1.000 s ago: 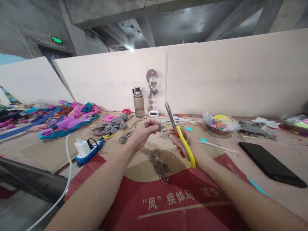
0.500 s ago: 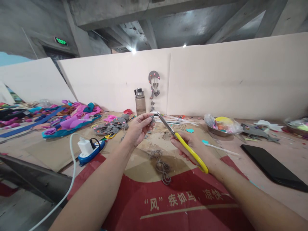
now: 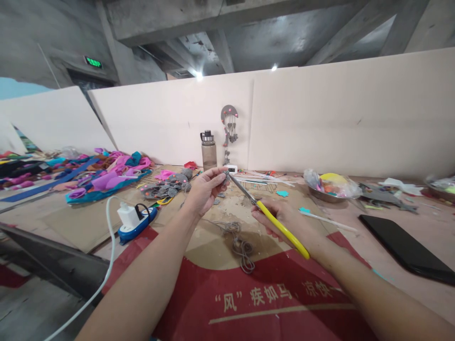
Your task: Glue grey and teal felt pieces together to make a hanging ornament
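Observation:
My left hand (image 3: 206, 189) pinches a small grey felt piece (image 3: 226, 175) between thumb and fingers, above the middle of the table. In my right hand (image 3: 277, 218) is a pair of yellow-handled scissors (image 3: 282, 229), its blades pointing up and left. The blade tips are at the grey piece; whether they touch it I cannot tell. Below the hands a bundle of grey cord (image 3: 242, 246) lies on the red and tan cardboard (image 3: 227, 289). A heap of grey felt pieces (image 3: 169, 186) is to the left of my left hand.
A water bottle (image 3: 209, 154) stands behind my left hand, near a grey hanging ornament (image 3: 229, 113) on the board. At left are a blue power strip (image 3: 137, 229) with a white cable and coloured felt scraps (image 3: 113, 175). At right lie a metal bowl (image 3: 329, 193) and a black phone (image 3: 405, 248).
The scissor tips have moved down and left relative to my left hand, to the small grey piece. The whole view has shifted slightly; both hands keep their grip.

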A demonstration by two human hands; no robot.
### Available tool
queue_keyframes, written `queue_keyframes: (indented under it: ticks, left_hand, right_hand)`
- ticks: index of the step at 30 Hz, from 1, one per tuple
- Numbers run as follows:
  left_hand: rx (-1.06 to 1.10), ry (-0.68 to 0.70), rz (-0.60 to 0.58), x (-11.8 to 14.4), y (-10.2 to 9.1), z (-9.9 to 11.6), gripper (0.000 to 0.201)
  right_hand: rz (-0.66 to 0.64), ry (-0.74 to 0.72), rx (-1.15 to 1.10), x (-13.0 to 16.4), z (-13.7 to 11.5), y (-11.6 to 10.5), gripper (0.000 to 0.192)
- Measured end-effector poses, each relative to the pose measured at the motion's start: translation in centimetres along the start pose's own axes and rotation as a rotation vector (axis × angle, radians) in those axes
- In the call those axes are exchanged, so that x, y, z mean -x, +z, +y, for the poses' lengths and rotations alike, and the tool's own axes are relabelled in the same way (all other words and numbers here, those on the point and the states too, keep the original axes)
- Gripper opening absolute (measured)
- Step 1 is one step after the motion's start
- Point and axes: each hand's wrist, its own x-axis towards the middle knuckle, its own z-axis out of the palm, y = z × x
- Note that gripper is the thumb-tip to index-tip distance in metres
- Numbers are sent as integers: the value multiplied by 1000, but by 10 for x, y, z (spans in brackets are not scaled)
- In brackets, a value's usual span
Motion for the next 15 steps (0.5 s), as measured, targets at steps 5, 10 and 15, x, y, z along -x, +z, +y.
queue_keyframes:
  ticks: [5,10,15]
  left_hand:
    - [0,7,6,-1,-1,0,28]
    - [2,11,6,-2,-3,-2,28]
    - [-11,10,-2,-3,-5,-2,29]
  right_hand:
    - [-23,17,9,0,2,1,20]
    - [-16,25,24,0,-3,1,19]
    - [-25,69,21,1,-8,1,19]
